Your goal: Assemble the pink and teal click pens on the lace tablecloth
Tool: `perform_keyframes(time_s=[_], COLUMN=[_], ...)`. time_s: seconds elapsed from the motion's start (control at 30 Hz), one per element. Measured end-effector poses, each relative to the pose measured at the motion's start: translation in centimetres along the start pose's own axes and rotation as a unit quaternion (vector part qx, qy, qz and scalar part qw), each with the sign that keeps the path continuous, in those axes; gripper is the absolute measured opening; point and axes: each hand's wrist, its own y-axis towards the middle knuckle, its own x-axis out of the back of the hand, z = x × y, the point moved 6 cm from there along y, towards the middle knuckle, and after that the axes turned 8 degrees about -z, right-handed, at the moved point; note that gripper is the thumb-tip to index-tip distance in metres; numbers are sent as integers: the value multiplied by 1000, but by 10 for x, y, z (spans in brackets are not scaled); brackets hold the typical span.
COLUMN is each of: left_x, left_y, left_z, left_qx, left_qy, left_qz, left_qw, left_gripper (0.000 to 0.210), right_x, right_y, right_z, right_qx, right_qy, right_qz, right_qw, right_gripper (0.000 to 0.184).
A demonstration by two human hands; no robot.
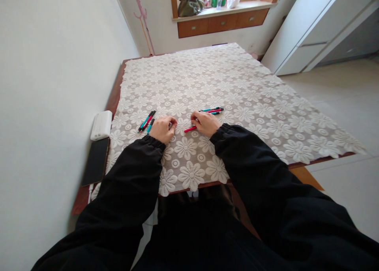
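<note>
Two black sleeves point(133, 160) are reaching over one table point(116, 91) with a flowery cloth point(192, 71), beside a white wall point(59, 66). The left hand point(162, 129) and right hand point(206, 123) are pinching one thin white string point(184, 124) between them, fingers nearly closed. One red pen point(189, 129) is poking from under the right hand; at least three other pens point(146, 122) are lying near each.

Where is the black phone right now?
In the head view, the black phone lies at the left edge of the table, beside the wall, nearer the camera than the white device.
</note>
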Motion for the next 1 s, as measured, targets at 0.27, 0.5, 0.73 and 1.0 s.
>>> perform_keyframes(time_s=[0.27, 0.5, 0.73, 1.0], left_x=[2, 3, 3, 1], left_y=[0, -1, -1, -1], left_z=[-1, 5, 6, 7], left_qx=[18, 50, 46, 45], left_qy=[-9, -16, -23, -20], left_qz=[-7, -26, -32, -25], left_qw=[1000, 998, 998, 998], left_gripper=[16, 14, 12, 11], right_x=[-3, 1, 3, 5], right_y=[-1, 0, 0, 0], right_z=[1, -5, -4, -4], right_qx=[19, -9, -13, -22], right_qy=[5, -2, 5, 3], right_qz=[-18, -46, -56, -48], right_qw=[1000, 999, 998, 999], right_gripper=[15, 15, 14, 14])
